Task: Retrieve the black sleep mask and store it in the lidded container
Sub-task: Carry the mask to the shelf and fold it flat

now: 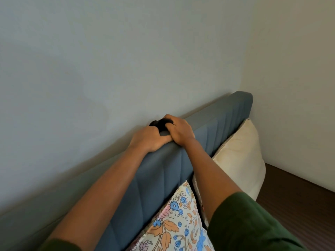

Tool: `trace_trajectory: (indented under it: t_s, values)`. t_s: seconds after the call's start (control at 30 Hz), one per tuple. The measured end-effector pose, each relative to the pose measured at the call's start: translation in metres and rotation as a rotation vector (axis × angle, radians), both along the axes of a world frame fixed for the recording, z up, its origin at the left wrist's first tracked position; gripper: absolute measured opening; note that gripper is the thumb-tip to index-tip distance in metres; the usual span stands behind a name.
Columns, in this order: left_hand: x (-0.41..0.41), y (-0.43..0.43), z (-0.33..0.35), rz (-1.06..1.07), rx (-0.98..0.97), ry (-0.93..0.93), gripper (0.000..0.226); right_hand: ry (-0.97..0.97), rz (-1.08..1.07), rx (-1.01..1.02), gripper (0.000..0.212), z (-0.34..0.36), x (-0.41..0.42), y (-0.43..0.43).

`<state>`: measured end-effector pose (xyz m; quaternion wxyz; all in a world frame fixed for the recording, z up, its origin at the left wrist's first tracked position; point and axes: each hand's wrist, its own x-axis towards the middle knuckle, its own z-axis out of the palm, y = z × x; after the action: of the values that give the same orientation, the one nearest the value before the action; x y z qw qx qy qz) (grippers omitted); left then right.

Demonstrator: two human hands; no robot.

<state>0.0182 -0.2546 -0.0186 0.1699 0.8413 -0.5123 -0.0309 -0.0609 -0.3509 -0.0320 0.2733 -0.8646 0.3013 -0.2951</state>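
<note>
The black sleep mask lies bunched on the top edge of the blue padded headboard, close to the wall. My left hand curls over the headboard's top with its fingers on the mask's left part. My right hand presses against it from the right, fingers closed over the mask's other side. Most of the mask is hidden under the two hands. No lidded container is in view.
A pale grey-blue wall rises right behind the headboard. A floral pillow leans on the headboard below my arms, and a cream pillow stands to its right. Dark brown bedding lies at the lower right.
</note>
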Motion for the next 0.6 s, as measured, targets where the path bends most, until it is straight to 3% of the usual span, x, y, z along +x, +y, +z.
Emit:
trace_trajectory:
  t_s: [0.2, 0.33, 0.6]
  values:
    - [0.005, 0.002, 0.000, 0.009, -0.073, 0.059, 0.060, -0.005, -0.012, -0.007, 0.028, -0.002, 0.002, -0.001]
    - [0.004, 0.006, 0.001, 0.020, -0.103, 0.075, 0.058, -0.030, -0.038, -0.012, 0.036, 0.000, 0.001, 0.006]
    - [-0.023, 0.021, 0.005, 0.145, -0.258, -0.166, 0.050, 0.086, -0.149, -0.071, 0.033, 0.013, 0.002, 0.011]
